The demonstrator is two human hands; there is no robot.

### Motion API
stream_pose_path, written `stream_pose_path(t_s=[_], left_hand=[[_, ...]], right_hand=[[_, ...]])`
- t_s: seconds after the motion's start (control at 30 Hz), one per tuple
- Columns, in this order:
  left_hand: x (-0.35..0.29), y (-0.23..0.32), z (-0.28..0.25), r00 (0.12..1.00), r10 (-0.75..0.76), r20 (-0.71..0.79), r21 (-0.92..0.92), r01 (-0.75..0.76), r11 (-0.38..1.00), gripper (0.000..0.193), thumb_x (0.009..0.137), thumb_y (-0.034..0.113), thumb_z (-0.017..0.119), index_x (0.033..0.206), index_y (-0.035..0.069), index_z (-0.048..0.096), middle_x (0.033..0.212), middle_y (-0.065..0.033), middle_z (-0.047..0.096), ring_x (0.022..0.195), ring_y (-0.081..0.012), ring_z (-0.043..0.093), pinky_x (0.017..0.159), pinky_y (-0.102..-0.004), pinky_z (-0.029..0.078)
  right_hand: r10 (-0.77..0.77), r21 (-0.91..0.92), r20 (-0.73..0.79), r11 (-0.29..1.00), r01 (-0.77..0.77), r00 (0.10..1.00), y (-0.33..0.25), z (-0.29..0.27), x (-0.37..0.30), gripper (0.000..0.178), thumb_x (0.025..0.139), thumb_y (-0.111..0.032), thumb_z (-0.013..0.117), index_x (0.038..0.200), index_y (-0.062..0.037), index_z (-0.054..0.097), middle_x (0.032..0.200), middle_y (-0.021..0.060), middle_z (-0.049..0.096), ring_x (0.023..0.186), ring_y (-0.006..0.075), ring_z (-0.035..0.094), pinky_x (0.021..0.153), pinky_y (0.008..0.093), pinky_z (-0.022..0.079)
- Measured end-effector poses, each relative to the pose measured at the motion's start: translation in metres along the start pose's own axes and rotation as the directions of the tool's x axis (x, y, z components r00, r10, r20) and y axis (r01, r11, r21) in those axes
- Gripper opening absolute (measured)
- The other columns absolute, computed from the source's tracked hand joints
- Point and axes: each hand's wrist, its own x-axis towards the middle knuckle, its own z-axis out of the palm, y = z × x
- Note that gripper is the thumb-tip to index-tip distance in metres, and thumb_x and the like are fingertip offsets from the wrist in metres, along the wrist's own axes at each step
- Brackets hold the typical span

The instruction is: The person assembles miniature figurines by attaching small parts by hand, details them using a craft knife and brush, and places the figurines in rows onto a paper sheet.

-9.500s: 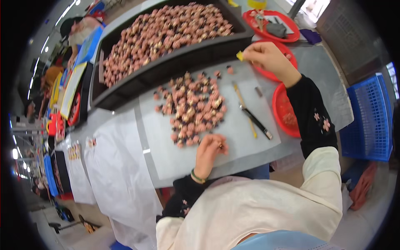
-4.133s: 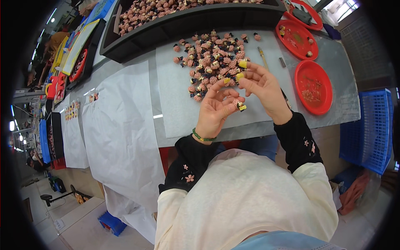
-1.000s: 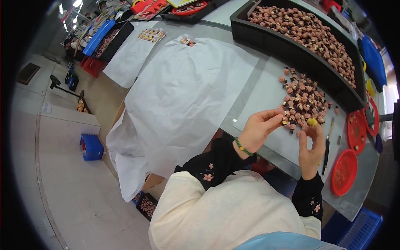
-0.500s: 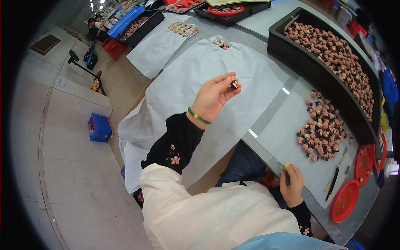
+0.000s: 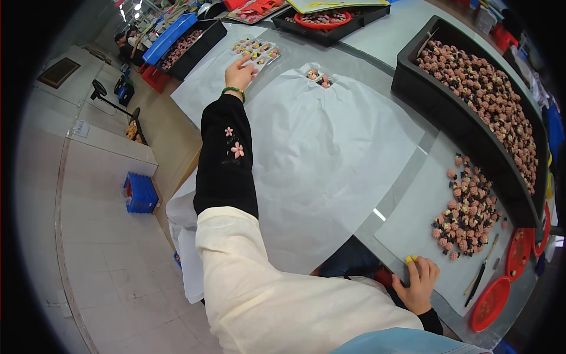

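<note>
My left hand (image 5: pixel 240 74) reaches to the far left, at the near edge of a clear tray (image 5: pixel 275 57) with several small pink, yellow and dark figures (image 5: pixel 254 47) in its compartments. Its fingers are curled and partly hidden, so I cannot make out what they hold. At the table's near edge on the right, my right hand (image 5: pixel 420 284) rests with thumb and fingers apart, yellow covers on two fingertips, holding nothing visible. Beyond it lies a loose pile of small pink-and-dark figures (image 5: pixel 466 209) on white paper.
A long black bin (image 5: pixel 466 127) full of similar pink pieces stands at the right. Red round dishes (image 5: pixel 490 304), a thin brush (image 5: pixel 479 274) and a black-handled tool lie near my right hand. White sheeting (image 5: pixel 318 171) covers the middle, with several figures (image 5: pixel 319 76) showing at its far end.
My left hand has moved forward and left from above the sheeting, where it pinched a small dark-and-pink figure, to the tray. My right hand has come down onto the table edge, fingers spread more.
</note>
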Motion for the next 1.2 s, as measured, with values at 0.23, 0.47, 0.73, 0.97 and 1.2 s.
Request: stream_pose_path(t_s=[0.23, 0.47, 0.73, 0.97, 1.2], left_hand=[[0.093, -0.054, -0.001, 0.965, -0.009, -0.263, 0.018, 0.014, 1.0, 0.023, 0.067, 0.012, 0.065, 0.088, 0.002, 0.062, 0.074, -0.0039, 0.063, 0.069, -0.0121, 0.059, 0.063, -0.0239, 0.046], [0.104, -0.082, 0.023, 0.875, 0.459, -0.151, 0.612, -0.282, 0.739, 0.023, 0.068, 0.015, 0.065, 0.087, 0.003, 0.063, 0.074, -0.0094, 0.063, 0.069, -0.0195, 0.061, 0.066, -0.029, 0.047], [0.094, -0.084, 0.031, 0.873, 0.478, -0.098, 0.721, -0.269, 0.638, 0.017, 0.067, 0.013, 0.064, 0.081, 0.004, 0.066, 0.07, -0.0113, 0.063, 0.068, -0.0251, 0.061, 0.066, -0.0327, 0.047], [0.099, -0.084, 0.016, 0.669, 0.676, 0.309, 0.854, -0.508, 0.113, 0.033, 0.071, 0.014, 0.058, 0.102, 0.003, 0.057, 0.105, -0.0154, 0.053, 0.098, -0.0314, 0.049, 0.083, -0.0385, 0.041], [0.106, -0.109, 0.017, 0.762, 0.422, 0.491, 0.829, -0.558, 0.043, 0.038, 0.078, 0.008, 0.049, 0.113, -0.002, 0.041, 0.118, -0.0171, 0.043, 0.11, -0.0327, 0.039, 0.089, -0.0416, 0.037]], right_hand=[[0.01, -0.023, 0.045, 1.0, -0.009, 0.999, 0.001, 0.001, 0.004, 0.045, 0.058, -0.024, 0.068, 0.095, -0.0044, 0.051, 0.099, 0.0128, 0.044, 0.091, 0.0307, 0.042, 0.079, 0.0429, 0.031], [0.03, -0.047, 0.072, 0.999, -0.027, 0.997, 0.006, 0.004, 0.004, 0.046, 0.058, -0.029, 0.068, 0.094, -0.0059, 0.051, 0.097, 0.0116, 0.044, 0.089, 0.0296, 0.042, 0.076, 0.0431, 0.031], [0.033, -0.073, 0.101, 0.997, -0.026, 0.994, 0.011, 0.007, 0.002, 0.046, 0.061, -0.033, 0.066, 0.095, -0.0062, 0.051, 0.097, 0.0116, 0.043, 0.088, 0.0291, 0.042, 0.075, 0.0432, 0.03], [0.032, -0.058, 0.101, 0.998, -0.027, 0.994, 0.01, 0.006, 0.004, 0.046, 0.063, -0.036, 0.065, 0.094, -0.0056, 0.051, 0.096, 0.0122, 0.043, 0.088, 0.0293, 0.042, 0.074, 0.0437, 0.03], [0.024, -0.071, 0.115, 0.997, -0.016, 0.993, 0.011, 0.007, 0.003, 0.046, 0.062, -0.037, 0.066, 0.093, -0.0059, 0.051, 0.097, 0.012, 0.043, 0.087, 0.0293, 0.041, 0.074, 0.0434, 0.03]])
